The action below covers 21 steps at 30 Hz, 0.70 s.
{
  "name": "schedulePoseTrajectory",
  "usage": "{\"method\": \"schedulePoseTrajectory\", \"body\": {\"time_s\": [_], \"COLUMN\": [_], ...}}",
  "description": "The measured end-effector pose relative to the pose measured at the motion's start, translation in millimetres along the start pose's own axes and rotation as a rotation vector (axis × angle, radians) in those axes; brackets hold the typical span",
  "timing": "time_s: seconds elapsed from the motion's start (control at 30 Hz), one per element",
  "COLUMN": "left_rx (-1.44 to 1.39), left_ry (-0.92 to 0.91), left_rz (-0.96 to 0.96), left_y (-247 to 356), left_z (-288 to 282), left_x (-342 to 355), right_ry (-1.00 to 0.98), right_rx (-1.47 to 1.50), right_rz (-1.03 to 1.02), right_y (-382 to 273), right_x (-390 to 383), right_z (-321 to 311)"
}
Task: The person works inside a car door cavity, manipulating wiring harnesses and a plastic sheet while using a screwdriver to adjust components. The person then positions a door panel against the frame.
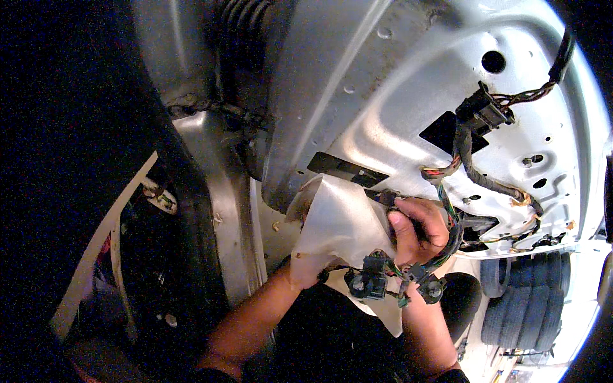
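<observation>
A bare silver car door panel [408, 83] fills the upper right. Close to its lower edge, my right hand [423, 226] has thumb and forefinger drawn together beside a small dark piece [387, 197]; whatever is pinched cannot be made out. A translucent whitish sheet [345, 214] drapes over my left hand [308, 271], hiding its fingers. Hanging across my right wrist is a wiring harness [454, 236] of dark wrapped wires, some green and red. Black connectors [367, 284] dangle from it between my forearms.
Another black connector [484, 112] hangs in front of a square door opening. A long slot [345, 169] lies above the sheet. Left of the door stands the metal door frame [223, 210], with a ribbed black boot [246, 25] above. Stacked tyres [523, 300] stand on the right.
</observation>
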<state>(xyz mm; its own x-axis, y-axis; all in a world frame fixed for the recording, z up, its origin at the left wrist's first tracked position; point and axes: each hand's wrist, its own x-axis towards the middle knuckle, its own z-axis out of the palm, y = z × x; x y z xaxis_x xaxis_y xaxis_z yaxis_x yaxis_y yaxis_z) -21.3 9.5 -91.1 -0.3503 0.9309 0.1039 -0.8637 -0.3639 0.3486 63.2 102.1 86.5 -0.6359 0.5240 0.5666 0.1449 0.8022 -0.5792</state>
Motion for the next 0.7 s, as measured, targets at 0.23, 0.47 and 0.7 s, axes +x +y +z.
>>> {"method": "schedulePoseTrajectory", "body": {"time_s": [0.23,0.47,0.7], "left_rx": [-0.064,0.759,0.418], "left_ry": [0.038,-0.078,0.202], "left_rz": [-0.051,0.287,0.172], "left_y": [-3,-14,-31], "left_z": [-9,-31,-39], "left_x": [-1,-9,-9], "right_ry": [0.087,0.175,0.221], "right_rx": [-0.044,-0.074,0.031], "right_rz": [0.043,0.208,0.299], "right_y": [-6,-18,-22], "right_x": [0,-6,-11], "right_z": [3,11,16]}}
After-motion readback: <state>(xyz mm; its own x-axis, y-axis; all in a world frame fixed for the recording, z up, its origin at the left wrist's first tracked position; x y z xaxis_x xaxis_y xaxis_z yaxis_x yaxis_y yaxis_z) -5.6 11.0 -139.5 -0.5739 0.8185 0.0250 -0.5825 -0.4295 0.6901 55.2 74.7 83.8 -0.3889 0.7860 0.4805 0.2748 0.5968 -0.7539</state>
